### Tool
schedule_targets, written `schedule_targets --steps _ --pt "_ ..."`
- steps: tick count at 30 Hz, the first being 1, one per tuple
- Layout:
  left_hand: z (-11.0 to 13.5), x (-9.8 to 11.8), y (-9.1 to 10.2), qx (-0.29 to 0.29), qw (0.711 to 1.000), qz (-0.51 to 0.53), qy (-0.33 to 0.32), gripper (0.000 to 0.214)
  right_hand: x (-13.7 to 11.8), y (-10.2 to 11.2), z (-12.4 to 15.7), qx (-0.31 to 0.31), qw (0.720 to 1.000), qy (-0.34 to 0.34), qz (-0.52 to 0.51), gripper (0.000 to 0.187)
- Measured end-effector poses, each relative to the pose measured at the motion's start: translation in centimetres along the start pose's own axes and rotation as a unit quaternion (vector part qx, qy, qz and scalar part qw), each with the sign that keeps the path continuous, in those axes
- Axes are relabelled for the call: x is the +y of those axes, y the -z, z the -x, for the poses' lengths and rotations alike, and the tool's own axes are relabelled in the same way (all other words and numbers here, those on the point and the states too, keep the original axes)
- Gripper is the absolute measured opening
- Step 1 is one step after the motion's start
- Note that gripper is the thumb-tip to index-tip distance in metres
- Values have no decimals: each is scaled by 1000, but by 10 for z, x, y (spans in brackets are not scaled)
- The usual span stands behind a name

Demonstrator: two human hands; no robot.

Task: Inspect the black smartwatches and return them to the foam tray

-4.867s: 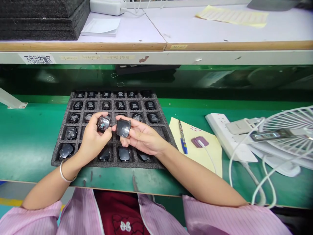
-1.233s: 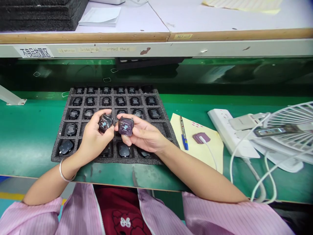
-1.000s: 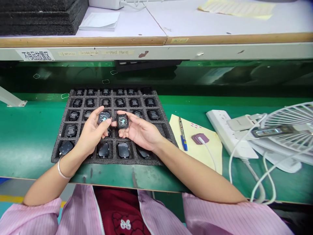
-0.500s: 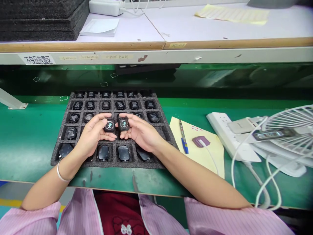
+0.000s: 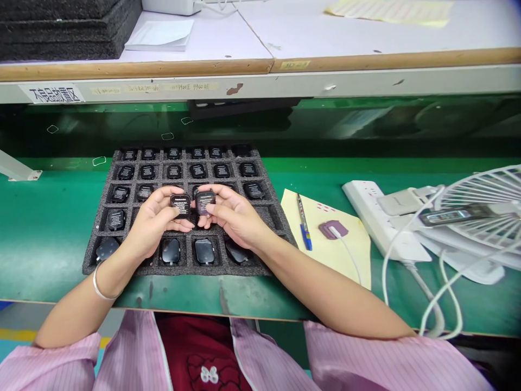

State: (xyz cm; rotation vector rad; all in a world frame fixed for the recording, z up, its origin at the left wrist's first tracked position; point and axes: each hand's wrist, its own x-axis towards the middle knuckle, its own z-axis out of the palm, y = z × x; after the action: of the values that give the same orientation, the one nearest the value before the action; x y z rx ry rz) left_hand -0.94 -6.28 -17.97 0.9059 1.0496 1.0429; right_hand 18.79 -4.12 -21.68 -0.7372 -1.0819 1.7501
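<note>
A black foam tray (image 5: 89, 255) with many square pockets lies on the green bench, and most pockets hold a small black watch body. My left hand (image 5: 152, 222) is closed on one watch body (image 5: 180, 205), its lit screen showing text. My right hand (image 5: 234, 217) grips a second watch body (image 5: 204, 202) right beside it, screen also lit with text. Both are held side by side just above the middle of the tray. Several watch bodies in the near row, such as one (image 5: 204, 251), have dark screens.
A yellow sheet (image 5: 350, 260) with a blue pen (image 5: 303, 224) and a purple charger puck (image 5: 334, 230) lies right of the tray. Further right are a white power strip (image 5: 366, 209), cables and a white fan (image 5: 484, 201). A shelf (image 5: 260, 70) overhangs the back.
Both hands have lowered the two watch bodies toward the tray and brought them together. Their screens went from a coloured graphic to lines of text.
</note>
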Motion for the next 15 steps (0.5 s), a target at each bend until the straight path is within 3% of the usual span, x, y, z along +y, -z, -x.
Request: schedule_targets --steps 15 --pt "1 -3 0 -13 998 -43 -43 43 0 -2 2 -16 1000 4 5 40"
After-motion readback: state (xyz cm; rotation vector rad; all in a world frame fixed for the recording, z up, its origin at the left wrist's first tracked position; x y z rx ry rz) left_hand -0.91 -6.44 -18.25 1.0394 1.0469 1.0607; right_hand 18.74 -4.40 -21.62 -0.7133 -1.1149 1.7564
